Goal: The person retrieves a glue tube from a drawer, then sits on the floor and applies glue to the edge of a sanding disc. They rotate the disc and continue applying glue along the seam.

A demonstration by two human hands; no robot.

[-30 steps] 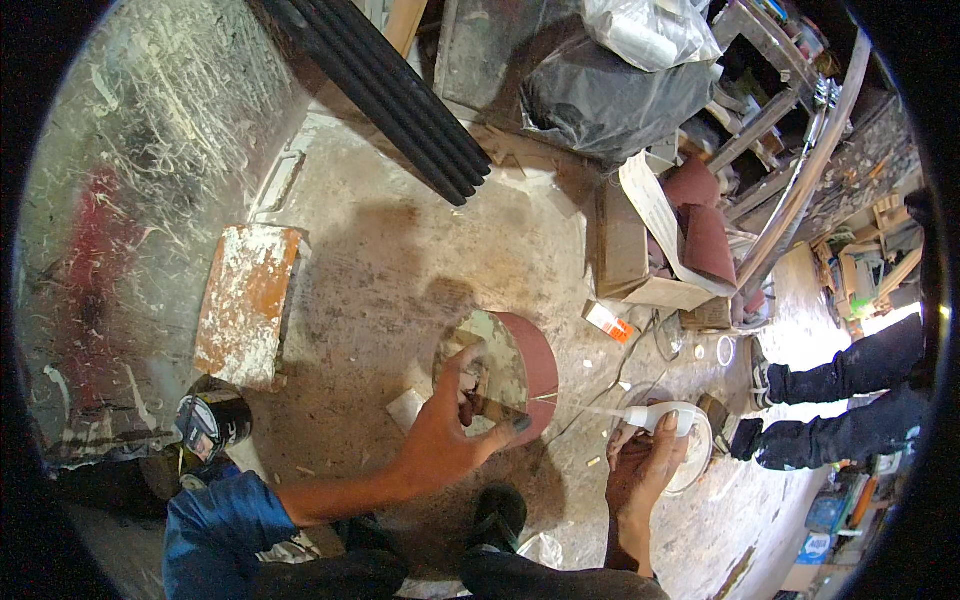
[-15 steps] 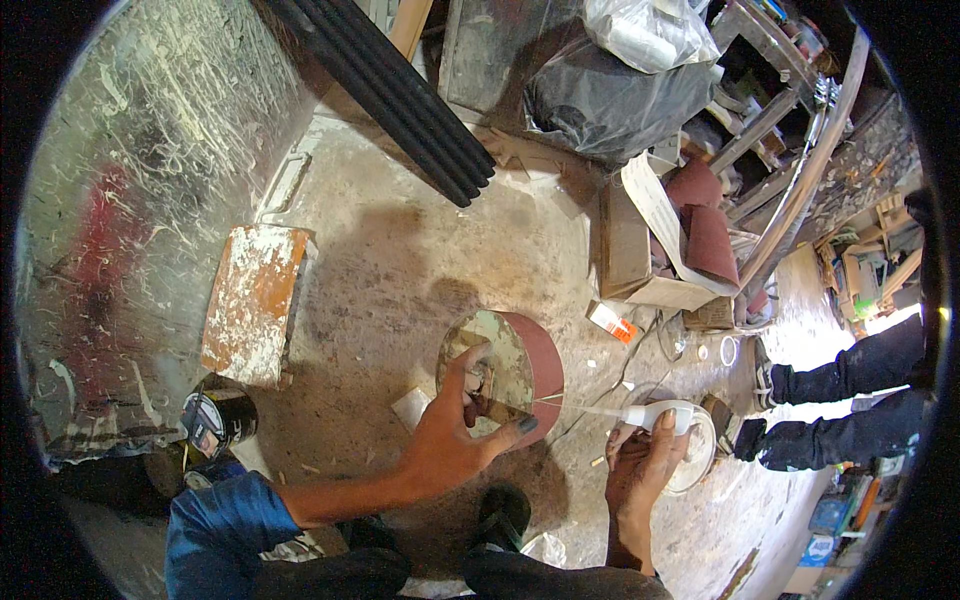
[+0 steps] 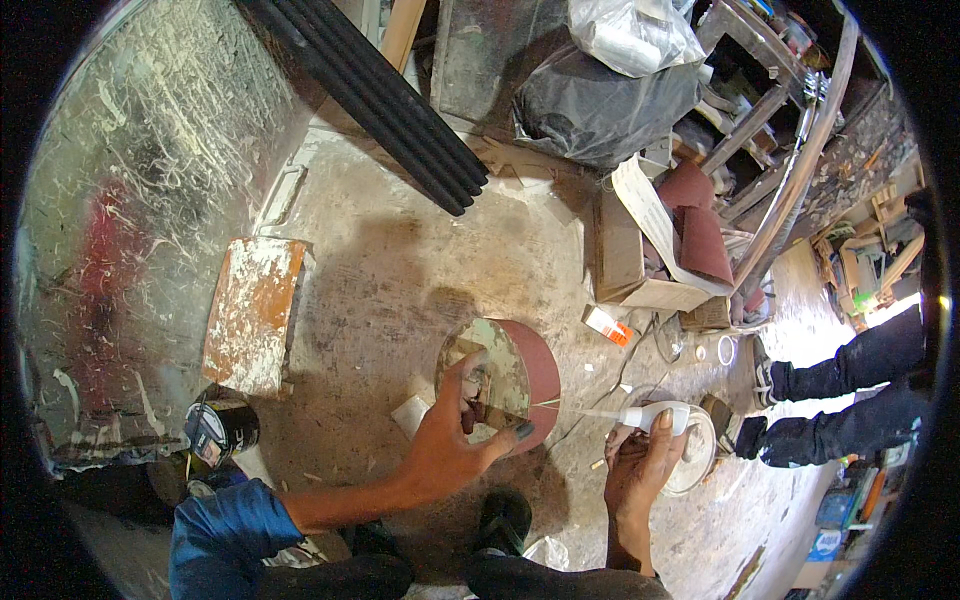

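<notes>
My left hand [image 3: 455, 415] grips a wide round wheel [image 3: 508, 350], its fingers inside the opening in the pale, worn face and its thumb near the rim. Reddish-brown sandpaper [image 3: 540, 365] wraps the wheel's outer edge, with a light slit-like seam across it facing right. In my right hand [image 3: 640, 462] is a small white squeeze bottle [image 3: 652, 415], closed in by fingers and thumb. Its thin pointed nozzle [image 3: 598, 412] aims left at the seam, a short gap away from the sandpaper. Part of the wheel is hidden behind my left hand.
Beneath my right hand sits a round white lid or tub [image 3: 697, 455]. A cardboard box [image 3: 640, 285] with sandpaper rolls stands beyond it, near an orange-and-white packet [image 3: 607, 325]. Black tubes [image 3: 400, 120] reach in from above. Left are a paint-spattered board [image 3: 255, 315] and can [image 3: 237, 425]. Someone's legs [image 3: 840, 385] stand at right.
The nozzle has drawn back slightly to the right, off the sandpaper seam. My left hand keeps its hold on the wheel. The whole view has shifted a little.
</notes>
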